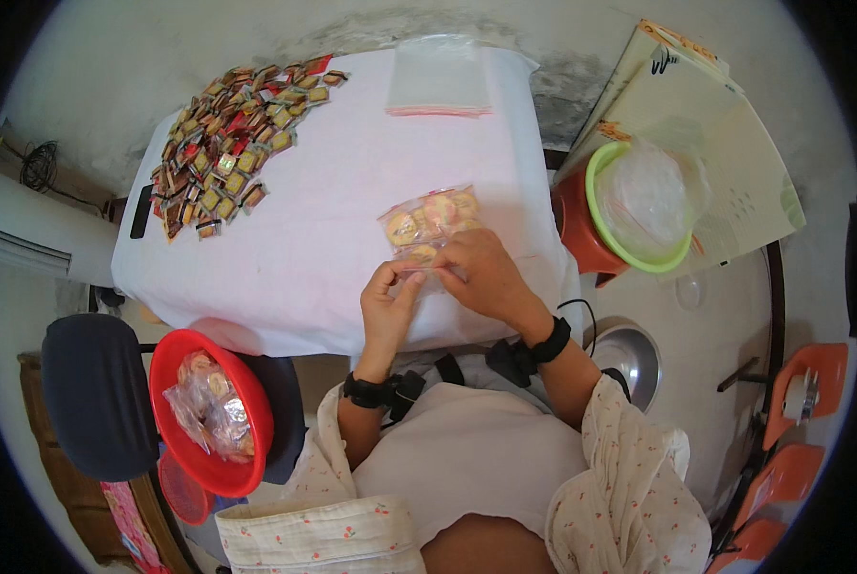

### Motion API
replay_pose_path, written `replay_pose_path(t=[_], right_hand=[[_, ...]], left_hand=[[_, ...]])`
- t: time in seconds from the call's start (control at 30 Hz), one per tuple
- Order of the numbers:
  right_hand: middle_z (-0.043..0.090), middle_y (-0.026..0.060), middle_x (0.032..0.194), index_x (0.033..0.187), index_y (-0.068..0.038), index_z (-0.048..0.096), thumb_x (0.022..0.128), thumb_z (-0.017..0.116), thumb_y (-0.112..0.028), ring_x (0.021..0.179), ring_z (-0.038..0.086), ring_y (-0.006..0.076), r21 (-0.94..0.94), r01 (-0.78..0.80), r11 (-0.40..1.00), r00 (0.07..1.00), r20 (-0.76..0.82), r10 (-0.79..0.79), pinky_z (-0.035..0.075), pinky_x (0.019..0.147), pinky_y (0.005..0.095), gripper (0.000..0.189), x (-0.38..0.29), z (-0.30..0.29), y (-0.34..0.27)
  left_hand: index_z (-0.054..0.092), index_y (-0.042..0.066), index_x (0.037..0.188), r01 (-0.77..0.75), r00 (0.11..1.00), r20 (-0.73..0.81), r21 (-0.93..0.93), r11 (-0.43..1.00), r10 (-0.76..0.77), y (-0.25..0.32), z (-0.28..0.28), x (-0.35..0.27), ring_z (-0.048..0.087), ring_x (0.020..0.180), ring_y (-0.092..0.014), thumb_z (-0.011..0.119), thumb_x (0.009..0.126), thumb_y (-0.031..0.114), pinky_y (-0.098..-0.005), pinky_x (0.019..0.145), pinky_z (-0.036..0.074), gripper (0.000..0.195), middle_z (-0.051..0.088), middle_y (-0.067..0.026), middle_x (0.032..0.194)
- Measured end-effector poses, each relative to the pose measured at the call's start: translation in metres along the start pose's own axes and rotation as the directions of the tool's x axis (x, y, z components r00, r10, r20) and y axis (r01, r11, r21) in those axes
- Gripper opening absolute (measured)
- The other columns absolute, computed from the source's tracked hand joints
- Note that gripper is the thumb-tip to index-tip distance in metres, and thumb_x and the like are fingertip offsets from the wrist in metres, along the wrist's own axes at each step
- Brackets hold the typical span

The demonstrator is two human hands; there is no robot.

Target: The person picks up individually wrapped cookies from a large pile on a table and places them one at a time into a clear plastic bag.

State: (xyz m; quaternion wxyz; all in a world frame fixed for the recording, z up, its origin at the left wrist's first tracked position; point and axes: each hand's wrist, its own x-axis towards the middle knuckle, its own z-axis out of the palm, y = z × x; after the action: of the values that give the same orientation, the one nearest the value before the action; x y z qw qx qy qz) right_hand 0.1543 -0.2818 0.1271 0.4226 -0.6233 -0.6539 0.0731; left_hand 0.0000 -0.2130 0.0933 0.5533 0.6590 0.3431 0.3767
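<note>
Near the front edge of the white-covered table (313, 237), my left hand (391, 301) and my right hand (487, 276) pinch the pink-edged opening of a clear zip-lock bag (422, 254). Round yellowish biscuits show inside it, though my fingers hide much of the bag. Just beyond lies a filled zip-lock bag (432, 212) of similar biscuits, partly covered by my right hand. Farther back, a stack of flat clear zip-lock bags (439, 79) with pink edges rests on the cloth.
A heap of small wrapped biscuits (238, 151) covers the table's far left, beside a black phone-like slab (141, 212). Filled bags sit in a red basin (263, 430) on a chair at left. Right of the table, a green basin (593, 172) holds clear plastic; a metal basin (647, 351) is lower.
</note>
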Motion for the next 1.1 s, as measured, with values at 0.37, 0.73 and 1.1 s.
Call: replay_pose_path(t=[0.37, 0.73, 1.1], right_hand=[[0.055, 0.0074, 0.075, 0.073, -0.008, 0.056, 0.071, 0.062, -0.011, 0.079, 0.053, 0.0268, 0.014, -0.026, 1.0, 1.0, 0.014, 0.026, 0.038, 0.077, 0.0367, 0.007, -0.002, -0.003, -0.001], [0.056, 0.0065, 0.077, 0.076, -0.009, 0.058, 0.073, 0.062, -0.011, 0.08, 0.053, 0.0261, 0.019, -0.002, 1.0, 1.0, 0.003, 0.002, 0.038, 0.078, 0.0371, 0.006, -0.002, -0.003, -0.002], [0.059, 0.0058, 0.077, 0.078, -0.005, 0.06, 0.076, 0.065, -0.01, 0.072, 0.056, 0.0238, -0.006, -0.139, 0.99, 0.99, 0.029, 0.139, 0.042, 0.069, 0.0334, 0.008, -0.027, -0.05, 0.035]], left_hand=[[0.063, 0.001, 0.09, 0.049, 0.997, 0.058, -0.013, 0.999, -0.049, 0.0, -0.005, 0.005, 0.052, 0.076, -0.005, 0.063, 0.084, 0.008, -0.0204, 0.071, 0.042, 0.009, 0.062, 0.0006, 0.083], [0.066, 0.002, 0.089, -0.135, 0.98, 0.167, 0.185, 0.973, 0.105, 0.018, 0.0, 0.01, 0.055, 0.078, -0.009, 0.063, 0.082, 0.007, -0.0238, 0.074, 0.042, 0.009, 0.064, -0.0024, 0.081], [0.066, 0.0, 0.087, 0.026, 0.994, 0.1, 0.098, 0.995, -0.035, -0.003, -0.016, 0.009, 0.055, 0.074, -0.008, 0.063, 0.083, 0.006, -0.0215, 0.071, 0.043, 0.008, 0.064, -0.0016, 0.08]])
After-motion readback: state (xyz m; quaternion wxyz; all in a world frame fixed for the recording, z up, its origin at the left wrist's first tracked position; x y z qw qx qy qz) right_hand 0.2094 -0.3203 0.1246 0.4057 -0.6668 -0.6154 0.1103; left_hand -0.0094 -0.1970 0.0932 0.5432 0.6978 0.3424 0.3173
